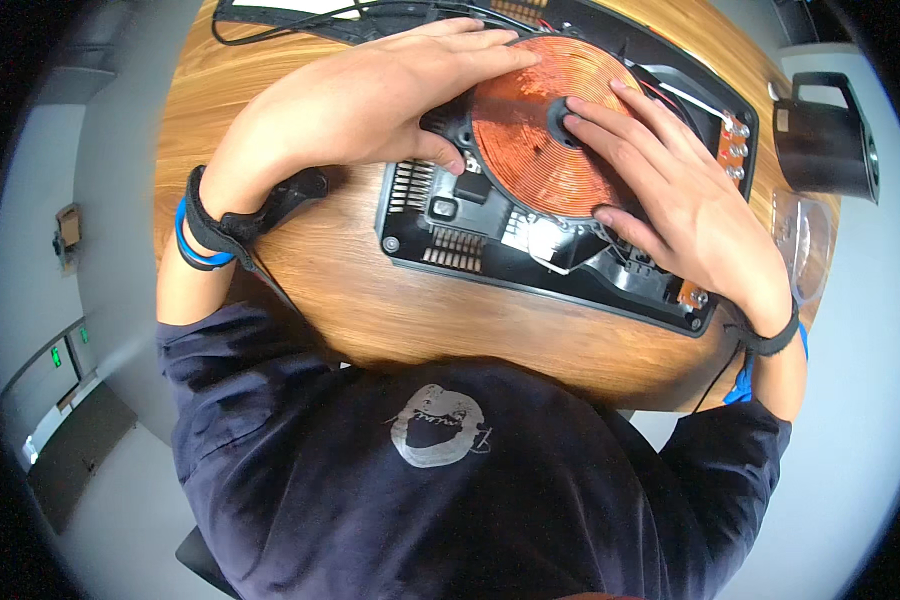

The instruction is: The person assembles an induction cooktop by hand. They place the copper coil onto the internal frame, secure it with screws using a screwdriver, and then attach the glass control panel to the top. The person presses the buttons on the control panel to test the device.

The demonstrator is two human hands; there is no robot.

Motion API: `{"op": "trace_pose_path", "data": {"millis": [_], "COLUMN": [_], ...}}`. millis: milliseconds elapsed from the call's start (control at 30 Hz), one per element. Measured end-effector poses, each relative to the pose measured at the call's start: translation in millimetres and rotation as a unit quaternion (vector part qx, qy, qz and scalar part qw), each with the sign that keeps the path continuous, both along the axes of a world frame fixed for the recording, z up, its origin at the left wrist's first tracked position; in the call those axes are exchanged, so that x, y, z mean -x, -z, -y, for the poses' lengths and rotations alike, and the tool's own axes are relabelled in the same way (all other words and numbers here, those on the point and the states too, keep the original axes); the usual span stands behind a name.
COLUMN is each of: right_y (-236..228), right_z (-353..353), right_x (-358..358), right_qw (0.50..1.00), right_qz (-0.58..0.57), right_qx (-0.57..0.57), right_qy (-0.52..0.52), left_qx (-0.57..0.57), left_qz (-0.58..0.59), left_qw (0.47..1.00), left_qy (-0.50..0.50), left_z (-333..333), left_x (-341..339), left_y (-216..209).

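Observation:
A flat, round copper coil [518,150] with a dark hub lies in the opened black housing [570,287] of what looks like an induction cooker. My left hand [355,105] reaches over from the left, fingers stretched out onto the coil's upper left edge. Its thumb is apart from them, at the black parts just left of the coil. On the other side, my right hand [685,195] rests with spread fingers on the coil's right half. Two of those fingertips touch near the hub, and its thumb is at the lower rim.
The housing stands on a wooden table [370,305]. Small orange circuit boards [735,147] sit along its right side. At the far right are a black jug-like vessel [820,150] and a clear plastic piece [802,240]. A black cable [232,40] runs along the back left.

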State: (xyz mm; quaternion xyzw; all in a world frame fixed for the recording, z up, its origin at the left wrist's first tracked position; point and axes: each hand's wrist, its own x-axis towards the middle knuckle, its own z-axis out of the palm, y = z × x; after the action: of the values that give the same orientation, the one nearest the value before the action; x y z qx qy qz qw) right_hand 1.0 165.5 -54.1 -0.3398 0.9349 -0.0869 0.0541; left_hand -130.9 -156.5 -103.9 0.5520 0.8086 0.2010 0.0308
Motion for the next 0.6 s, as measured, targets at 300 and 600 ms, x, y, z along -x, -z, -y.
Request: {"op": "trace_pose_path", "data": {"millis": [300,600], "right_y": [-7,-13], "right_z": [7,13], "right_x": [0,0], "right_qw": [0.999,0.997], "right_qz": [0.032,0.062], "right_qx": [-0.001,-0.004], "right_qy": [0.018,0.051], "left_qx": [0.085,0.21], "left_qz": [-0.071,-0.136], "left_qw": [0.993,0.968], "left_qy": [-0.031,-0.03], "left_z": [23,-1], "left_x": [-43,-95], "left_y": [-38,-37]}}
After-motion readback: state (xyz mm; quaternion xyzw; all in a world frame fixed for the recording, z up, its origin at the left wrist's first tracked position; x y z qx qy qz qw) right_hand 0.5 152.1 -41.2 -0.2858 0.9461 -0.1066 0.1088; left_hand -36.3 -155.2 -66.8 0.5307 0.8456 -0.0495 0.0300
